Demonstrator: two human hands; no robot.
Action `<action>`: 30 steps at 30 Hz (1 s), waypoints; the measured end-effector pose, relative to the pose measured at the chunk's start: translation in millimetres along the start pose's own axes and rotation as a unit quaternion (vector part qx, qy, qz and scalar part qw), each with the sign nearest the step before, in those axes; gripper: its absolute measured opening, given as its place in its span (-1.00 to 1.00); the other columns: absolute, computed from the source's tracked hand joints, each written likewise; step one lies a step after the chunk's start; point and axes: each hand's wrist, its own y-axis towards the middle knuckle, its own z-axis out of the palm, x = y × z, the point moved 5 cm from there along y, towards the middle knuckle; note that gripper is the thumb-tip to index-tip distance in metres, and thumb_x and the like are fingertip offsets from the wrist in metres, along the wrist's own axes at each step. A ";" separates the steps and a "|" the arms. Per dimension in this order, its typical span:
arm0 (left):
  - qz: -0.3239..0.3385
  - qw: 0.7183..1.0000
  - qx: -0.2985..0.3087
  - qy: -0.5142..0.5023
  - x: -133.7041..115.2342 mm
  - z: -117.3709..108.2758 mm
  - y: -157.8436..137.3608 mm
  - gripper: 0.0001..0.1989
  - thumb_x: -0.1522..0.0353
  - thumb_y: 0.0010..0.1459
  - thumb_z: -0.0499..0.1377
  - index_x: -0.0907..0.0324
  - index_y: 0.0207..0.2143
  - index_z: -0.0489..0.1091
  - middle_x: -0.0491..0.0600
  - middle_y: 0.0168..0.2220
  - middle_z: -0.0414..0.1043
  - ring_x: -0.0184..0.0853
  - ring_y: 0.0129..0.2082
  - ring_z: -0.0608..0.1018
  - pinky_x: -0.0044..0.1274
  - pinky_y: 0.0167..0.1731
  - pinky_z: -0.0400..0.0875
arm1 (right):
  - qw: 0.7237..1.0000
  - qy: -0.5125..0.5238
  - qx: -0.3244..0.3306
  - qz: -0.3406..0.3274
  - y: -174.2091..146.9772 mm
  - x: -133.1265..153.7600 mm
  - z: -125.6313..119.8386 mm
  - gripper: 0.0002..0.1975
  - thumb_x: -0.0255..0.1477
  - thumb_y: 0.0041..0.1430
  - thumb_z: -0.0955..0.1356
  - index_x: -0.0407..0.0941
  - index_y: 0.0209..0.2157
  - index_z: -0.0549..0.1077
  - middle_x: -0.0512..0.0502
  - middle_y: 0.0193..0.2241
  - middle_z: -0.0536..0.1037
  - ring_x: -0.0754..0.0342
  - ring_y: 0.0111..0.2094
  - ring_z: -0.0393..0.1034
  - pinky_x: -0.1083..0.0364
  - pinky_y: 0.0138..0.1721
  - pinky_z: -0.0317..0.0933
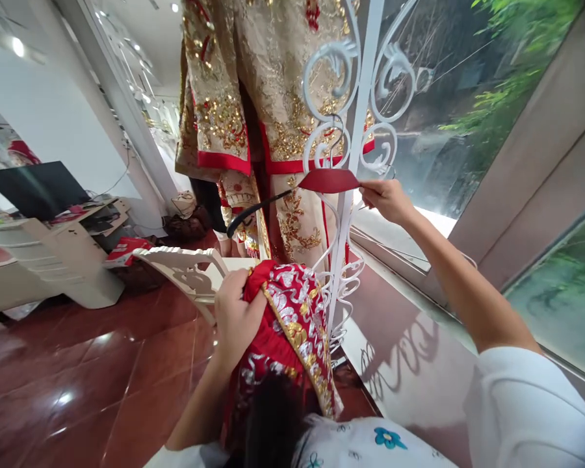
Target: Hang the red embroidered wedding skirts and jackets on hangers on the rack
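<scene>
Gripping red embroidered garment firmly w/ left hand, thumb over bunched top edge, most fingers hidden by cloth; held near centre, just left of white scroll stand, silver & gold motifs showing; pinching right end of dark hanger betw. thumb & fingers of right hand, right by its red middle piece; above garment & apart from it, tilted down to left; can't tell whether hooked on stand or merely in front of it.

Hanging at far centre, cream-and-gold robe w/ red hems. As for containers, at far left, white desk w/ recessed bay, dark items inside, too small to ID; on top, black monitor plus misc. clutter; low down, just right of desk, red-and-white package, contents hidden; farther back, beige bundle against dark bag-like heap, contents likewise hidden. Betw. desk & garment, white chair; at right, lg. window w/ greenery outside.
</scene>
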 end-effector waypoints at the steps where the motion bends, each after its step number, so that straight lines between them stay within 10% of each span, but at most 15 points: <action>1: -0.019 1.000 0.009 0.001 1.0 4.8 0.8 -0.85 0.36 0.03 0.10 0.20 -0.56 0.25 -0.09 -0.54 0.29 -0.37 -0.47 0.34 -0.54 -0.44 0.20 | 0.999 -0.027 -0.020 0.002 -10.3 12.5 2.6 -0.60 -0.34 0.22 0.16 -0.20 -0.03 0.44 -0.20 -0.37 0.50 0.03 -0.35 0.33 0.03 -0.26 0.18; 5: -0.093 0.995 0.039 -0.011 6.3 26.7 1.8 -0.88 0.34 0.01 0.11 0.22 -0.50 0.34 -0.07 -0.52 0.37 -0.35 -0.47 0.38 -0.53 -0.43 0.23 | 0.994 -0.050 -0.090 0.039 -83.6 86.7 30.4 -0.51 -0.27 0.25 0.14 -0.13 0.16 0.23 -0.32 -0.13 0.47 -0.13 -0.13 0.36 -0.12 -0.12 0.23; 9: -0.140 0.980 0.080 -0.114 7.7 46.5 3.1 -0.90 0.36 0.01 0.12 0.23 -0.46 0.35 -0.09 -0.51 0.36 -0.37 -0.48 0.38 -0.55 -0.44 0.25 | 0.996 0.080 0.026 0.023 -143.6 144.5 94.0 -0.25 -0.05 0.09 0.28 -0.07 0.23 0.05 -0.34 -0.02 0.42 -0.22 -0.06 0.37 -0.18 -0.12 0.30; 15: -0.246 0.861 0.202 -0.397 1.5 73.9 4.0 -0.71 0.38 -0.18 0.31 0.25 -0.33 0.38 -0.08 -0.44 0.43 -0.41 -0.49 0.44 -0.57 -0.46 0.35 | 0.964 0.248 0.039 0.090 -146.7 139.3 120.2 -0.29 -0.29 0.12 0.28 -0.01 0.26 -0.07 -0.24 -0.01 0.43 -0.16 -0.08 0.40 -0.16 -0.09 0.29; 20: -0.309 0.771 0.278 -0.483 2.2 79.1 0.6 -0.53 0.39 -0.38 0.40 0.25 -0.32 0.39 -0.05 -0.41 0.49 -0.33 -0.44 0.52 -0.48 -0.37 0.45 | 0.932 0.332 0.022 0.144 -148.0 101.5 109.1 -0.58 -0.47 -0.06 0.23 -0.04 -0.07 0.33 -0.09 -0.29 0.51 -0.05 -0.31 0.41 -0.02 -0.26 0.31; 23: -0.322 0.795 0.244 -0.453 20.5 64.1 6.8 -0.60 0.39 -0.38 0.38 0.25 -0.39 0.38 -0.06 -0.46 0.48 -0.33 -0.49 0.51 -0.47 -0.42 0.45 | 0.894 0.383 0.009 0.231 -151.3 53.5 100.9 -0.74 -0.47 -0.15 0.20 -0.09 -0.35 0.38 -0.04 -0.45 0.49 0.02 -0.43 0.36 0.08 -0.43 0.24; 26: -0.259 0.877 0.197 -0.354 44.5 37.8 24.4 -0.68 0.38 -0.32 0.29 0.25 -0.40 0.38 -0.06 -0.48 0.46 -0.34 -0.52 0.49 -0.50 -0.46 0.40 | 0.874 0.387 -0.045 0.289 -155.4 4.3 71.4 -0.77 -0.46 -0.23 0.19 -0.11 -0.45 0.37 -0.02 -0.54 0.44 0.07 -0.51 0.29 0.14 -0.52 0.14; 30: -0.060 0.991 0.110 -0.036 66.2 -8.7 55.2 -0.86 0.37 -0.21 0.18 0.26 -0.53 0.38 -0.13 -0.59 0.37 -0.43 -0.57 0.39 -0.59 -0.52 0.25 | 0.926 0.278 -0.073 0.244 -155.6 -20.7 3.7 -0.82 -0.35 -0.17 0.23 -0.11 -0.50 0.38 -0.03 -0.56 0.41 0.08 -0.54 0.25 0.14 -0.52 0.09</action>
